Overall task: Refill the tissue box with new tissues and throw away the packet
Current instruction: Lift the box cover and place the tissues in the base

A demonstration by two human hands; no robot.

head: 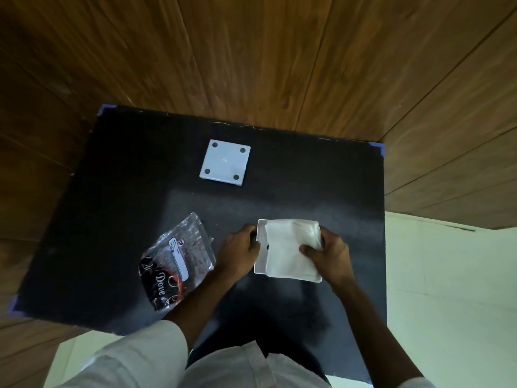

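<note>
A white square tissue box point(259, 256) lies open on the black table, with a stack of white tissues point(288, 253) resting in it and sticking out over its right side. My left hand point(241, 252) grips the box's left wall. My right hand point(328, 254) presses on the right edge of the tissues, thumb on top of the stack. The empty clear and black plastic packet point(176, 261) lies flat to the left of my left forearm. The box's white base panel point(225, 163), with dark round feet at its corners, lies apart at the far middle of the table.
The black table point(126, 191) has blue tape at its corners and stands against a wooden panelled wall point(279, 51). Pale floor point(447, 289) shows to the right and near left of the table.
</note>
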